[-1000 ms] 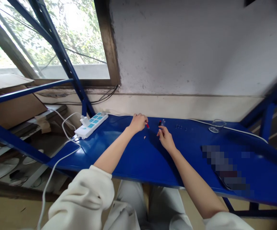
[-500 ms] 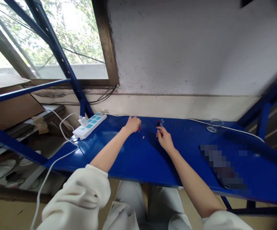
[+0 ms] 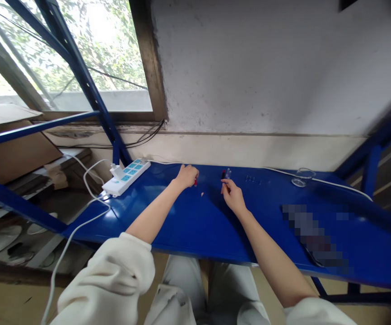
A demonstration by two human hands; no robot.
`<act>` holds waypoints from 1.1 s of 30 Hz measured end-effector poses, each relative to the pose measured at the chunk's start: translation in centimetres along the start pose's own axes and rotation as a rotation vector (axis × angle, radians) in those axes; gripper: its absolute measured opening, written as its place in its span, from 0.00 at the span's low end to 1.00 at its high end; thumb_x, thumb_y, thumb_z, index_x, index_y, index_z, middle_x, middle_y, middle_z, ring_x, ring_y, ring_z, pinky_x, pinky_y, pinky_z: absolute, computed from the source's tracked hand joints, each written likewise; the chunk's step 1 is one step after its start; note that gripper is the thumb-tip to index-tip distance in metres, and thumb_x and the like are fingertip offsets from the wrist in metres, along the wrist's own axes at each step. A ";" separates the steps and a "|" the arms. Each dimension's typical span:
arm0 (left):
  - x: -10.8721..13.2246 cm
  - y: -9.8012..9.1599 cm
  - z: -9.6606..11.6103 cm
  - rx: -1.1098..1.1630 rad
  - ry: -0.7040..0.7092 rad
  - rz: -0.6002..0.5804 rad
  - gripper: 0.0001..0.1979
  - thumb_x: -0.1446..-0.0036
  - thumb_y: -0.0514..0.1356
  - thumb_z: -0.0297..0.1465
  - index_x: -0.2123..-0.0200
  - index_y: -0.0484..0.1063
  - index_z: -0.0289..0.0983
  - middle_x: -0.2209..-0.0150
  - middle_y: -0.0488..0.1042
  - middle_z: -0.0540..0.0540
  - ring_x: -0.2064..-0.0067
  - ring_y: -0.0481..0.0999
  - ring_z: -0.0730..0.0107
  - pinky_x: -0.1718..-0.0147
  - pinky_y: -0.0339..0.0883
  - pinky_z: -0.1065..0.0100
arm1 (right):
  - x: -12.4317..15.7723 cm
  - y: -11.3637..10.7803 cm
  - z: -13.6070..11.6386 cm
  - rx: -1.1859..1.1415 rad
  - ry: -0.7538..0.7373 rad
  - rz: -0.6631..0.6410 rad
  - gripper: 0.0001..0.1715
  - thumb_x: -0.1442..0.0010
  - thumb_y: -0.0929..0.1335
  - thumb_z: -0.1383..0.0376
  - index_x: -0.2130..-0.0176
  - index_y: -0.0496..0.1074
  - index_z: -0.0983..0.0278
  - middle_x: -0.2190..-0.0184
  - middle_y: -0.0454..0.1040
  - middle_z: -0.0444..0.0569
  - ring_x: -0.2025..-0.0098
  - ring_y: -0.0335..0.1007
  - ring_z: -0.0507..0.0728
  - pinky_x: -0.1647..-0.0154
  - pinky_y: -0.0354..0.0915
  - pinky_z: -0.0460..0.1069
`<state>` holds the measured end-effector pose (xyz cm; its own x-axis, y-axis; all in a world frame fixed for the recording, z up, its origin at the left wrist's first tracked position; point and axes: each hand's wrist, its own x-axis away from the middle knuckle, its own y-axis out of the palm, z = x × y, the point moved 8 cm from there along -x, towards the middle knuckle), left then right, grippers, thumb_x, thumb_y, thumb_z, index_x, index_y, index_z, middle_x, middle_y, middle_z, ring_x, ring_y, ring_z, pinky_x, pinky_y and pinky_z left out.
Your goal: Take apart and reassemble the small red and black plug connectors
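At the back of the blue table (image 3: 182, 216), my left hand (image 3: 186, 177) is closed with the fingers pointing down. A small red object (image 3: 196, 182) sticks out below its fingertips; its kind is too small to make out. My right hand (image 3: 232, 194) is raised a little to the right, thumb and fingers drawn together; what they pinch, if anything, is hidden. Just beyond it are a small dark-and-red piece (image 3: 223, 173) and clear tube-like pieces (image 3: 228, 173). A tiny pale scrap (image 3: 202, 194) lies between my hands.
A white power strip (image 3: 128, 177) with a plugged-in adapter lies at the left. Several tiny clear pieces (image 3: 250, 178) lie right of my right hand. A clear glass cup (image 3: 302, 178) stands farther right, near a blurred-out flat item (image 3: 314, 234). A white cable (image 3: 337, 183) runs along the back.
Almost nothing differs. Both hands hold nearly the same places, with only slight shifts of the fingers; the objects on the table have not moved.
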<state>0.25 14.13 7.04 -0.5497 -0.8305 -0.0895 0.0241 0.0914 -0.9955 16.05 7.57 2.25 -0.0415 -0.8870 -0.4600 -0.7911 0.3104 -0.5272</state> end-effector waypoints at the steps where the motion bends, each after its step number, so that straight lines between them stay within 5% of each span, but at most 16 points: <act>1: 0.0 0.0 0.0 0.001 0.002 0.001 0.09 0.55 0.56 0.22 0.69 0.72 0.35 0.65 0.74 0.43 0.58 0.68 0.59 0.60 0.53 0.62 | 0.0 0.0 0.0 0.003 -0.001 0.002 0.18 0.41 0.55 0.60 0.55 0.64 0.64 0.78 0.70 0.46 0.79 0.64 0.52 0.73 0.60 0.46; 28: 0.2 0.6 -0.3 0.007 -0.002 -0.027 0.12 0.53 0.56 0.24 0.63 0.71 0.36 0.61 0.73 0.43 0.56 0.68 0.59 0.59 0.51 0.62 | -0.2 -0.6 0.7 0.123 0.074 0.002 0.18 0.42 0.56 0.61 0.56 0.65 0.64 0.77 0.71 0.47 0.79 0.65 0.53 0.75 0.59 0.46; 33: 1.2 -1.6 1.8 0.054 0.053 0.185 0.17 0.48 0.55 0.31 0.53 0.65 0.38 0.54 0.69 0.43 0.50 0.63 0.59 0.55 0.50 0.60 | -0.3 -0.6 2.0 0.203 0.150 -0.009 0.18 0.43 0.57 0.62 0.55 0.65 0.64 0.72 0.72 0.50 0.76 0.66 0.54 0.76 0.58 0.47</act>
<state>1.04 11.99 8.48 -0.5746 -0.7723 -0.2709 0.1729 0.2090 -0.9625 17.80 8.35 1.31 -0.1367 -0.9263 -0.3512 -0.6535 0.3508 -0.6707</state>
